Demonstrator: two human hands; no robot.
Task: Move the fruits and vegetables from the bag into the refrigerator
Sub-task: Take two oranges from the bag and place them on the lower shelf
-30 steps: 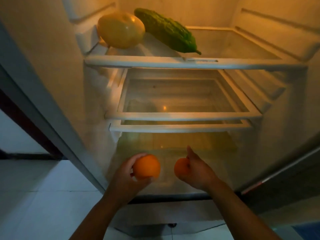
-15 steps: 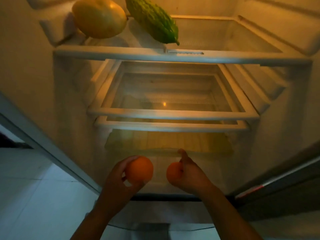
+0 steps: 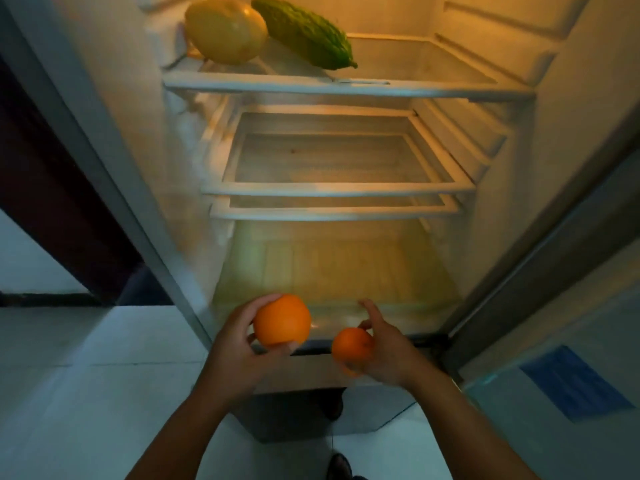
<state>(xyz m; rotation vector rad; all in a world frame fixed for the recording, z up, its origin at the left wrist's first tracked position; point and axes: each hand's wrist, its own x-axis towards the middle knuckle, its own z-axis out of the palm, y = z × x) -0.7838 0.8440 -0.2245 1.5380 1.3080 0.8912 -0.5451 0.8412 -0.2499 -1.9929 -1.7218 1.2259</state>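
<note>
While the refrigerator [image 3: 571, 98] stands open on my feed, I see both hands low at its front edge, each holding one fruit. The left hand [image 3: 235, 348] grips the larger orange [image 3: 282, 320], with fingers curled over its top and left side and the thumb under it. This orange sits level with the front lip of the bottom compartment [image 3: 346, 271]. The right hand [image 3: 388, 348] holds the smaller orange [image 3: 351, 346] against its palm, fingers curled behind it and one digit sticking up towards the compartment. This orange hangs just below the lip, a little lower than the other. The two oranges are near each other but apart. I cannot tell from here whether either one has passed the front edge of the cabinet. On the top shelf [image 3: 346, 86], at its back left corner, a round yellow fruit [image 3: 225, 29] lies touching a bumpy green bitter gourd [image 3: 308, 32]. The gourd lies at a slant, its pointed tip towards the shelf's front edge. Below are the middle shelf [image 3: 339, 190] and, close under it, the lower shelf [image 3: 332, 213]. The door [image 3: 571, 306] swings out on the right and carries a blue sticker [image 3: 571, 386]. Pale floor tiles [image 3: 86, 375] spread to the left, and the toe of a dark shoe [image 3: 341, 465] shows at the bottom edge
</note>
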